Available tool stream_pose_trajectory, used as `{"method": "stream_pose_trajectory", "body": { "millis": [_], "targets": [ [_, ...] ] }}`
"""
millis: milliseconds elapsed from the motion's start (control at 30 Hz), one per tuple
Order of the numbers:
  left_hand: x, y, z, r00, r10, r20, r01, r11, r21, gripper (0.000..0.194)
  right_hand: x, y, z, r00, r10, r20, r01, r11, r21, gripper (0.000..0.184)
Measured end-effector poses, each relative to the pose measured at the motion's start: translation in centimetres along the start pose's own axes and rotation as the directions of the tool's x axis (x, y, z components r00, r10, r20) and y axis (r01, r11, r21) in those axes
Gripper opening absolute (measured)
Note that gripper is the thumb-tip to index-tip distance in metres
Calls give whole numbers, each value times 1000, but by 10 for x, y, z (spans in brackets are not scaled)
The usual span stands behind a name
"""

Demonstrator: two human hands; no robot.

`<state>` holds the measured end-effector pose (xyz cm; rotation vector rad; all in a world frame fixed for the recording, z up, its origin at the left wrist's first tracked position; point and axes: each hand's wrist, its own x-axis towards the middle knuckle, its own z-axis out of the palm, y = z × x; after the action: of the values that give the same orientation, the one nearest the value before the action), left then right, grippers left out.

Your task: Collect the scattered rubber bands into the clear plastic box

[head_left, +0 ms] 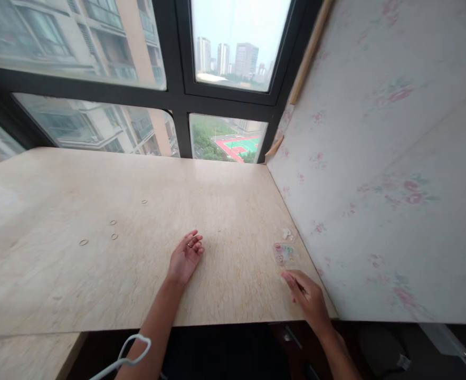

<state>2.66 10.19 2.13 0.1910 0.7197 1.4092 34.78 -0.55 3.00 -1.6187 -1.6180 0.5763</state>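
Observation:
My left hand (pixel 185 257) rests palm up on the beige marble-look tabletop (pixel 98 274), fingers loosely curled, a small ring lying on them. Near the right edge of the table my right hand (pixel 307 296) pinches something thin and dark that I cannot name. Just beyond its fingertips lies a small clear plastic bag (pixel 284 253) with several coloured rings inside. A tiny white piece (pixel 287 233) sits a little farther back.
Several small thin rings (pixel 114 236) lie scattered on the left half of the tabletop. A floral-papered wall (pixel 375 184) closes off the right side. A dark-framed window (pixel 177 100) runs along the back. A white cable (pixel 133 351) hangs below the front edge.

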Motion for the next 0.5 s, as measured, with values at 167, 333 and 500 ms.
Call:
{"method": "stream_pose_trajectory", "body": {
  "millis": [167, 333, 500],
  "targets": [
    [-5, 8, -5, 990, -94, 104, 72, 978, 197, 24, -14, 11, 12, 1000, -2, 14, 2, 1000, 14, 35],
    [1, 57, -19, 999, 33, 0, -29, 909, 417, 29, -12, 23, 9, 993, 114, -12, -113, 992, 62, 45],
    [12, 152, -54, 858, 503, -109, -152, 451, 879, 18, -13, 17, 8, 992, 122, -23, -116, 977, 176, 48]
  ]
}}
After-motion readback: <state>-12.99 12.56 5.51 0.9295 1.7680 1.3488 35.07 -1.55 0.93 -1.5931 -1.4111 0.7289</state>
